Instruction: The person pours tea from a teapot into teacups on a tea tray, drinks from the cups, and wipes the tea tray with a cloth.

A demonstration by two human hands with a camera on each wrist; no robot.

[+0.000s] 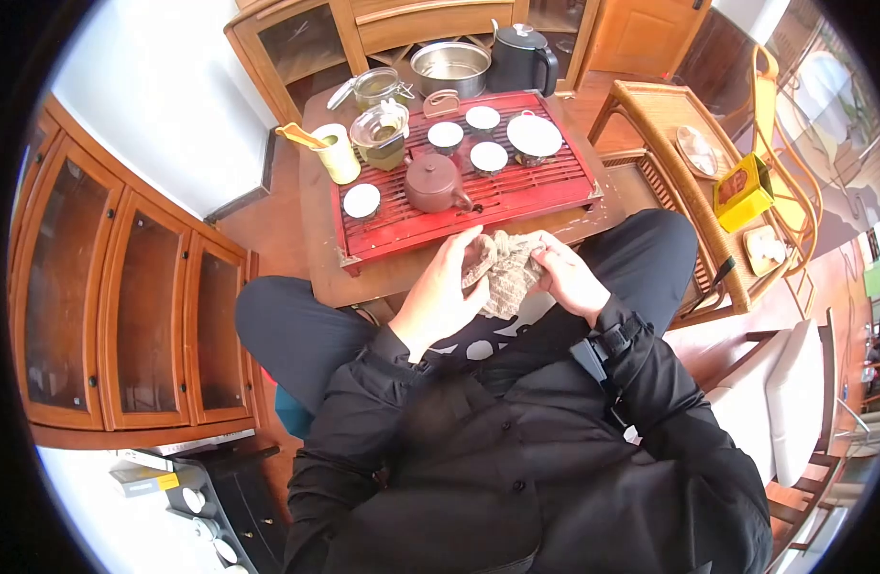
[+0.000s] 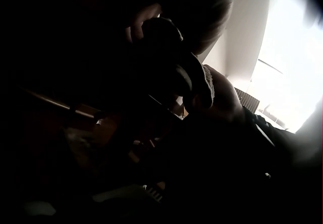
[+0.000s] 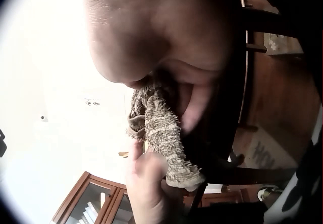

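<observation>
A folded, bunched brown terry tea towel (image 1: 510, 279) is held up between both hands, just in front of the tea tray and above the lap. My left hand (image 1: 440, 295) grips its left side, thumb and fingers around the edge. From the other side my right hand (image 1: 576, 283) pinches the upper right part. In the right wrist view the shaggy towel (image 3: 166, 138) hangs out of the curled right fingers, with the left hand (image 3: 146, 186) below at its edge. The left wrist view is mostly dark, though a lit fuzzy towel edge (image 2: 209, 85) shows.
Beyond the hands, a red slatted tea tray (image 1: 402, 234) bears a brown clay teapot (image 1: 432, 182), several white cups and a glass pitcher (image 1: 381, 129). Behind it stand a steel pot (image 1: 450, 69) and a black kettle (image 1: 519, 62). A rattan cart (image 1: 693, 225) is at right.
</observation>
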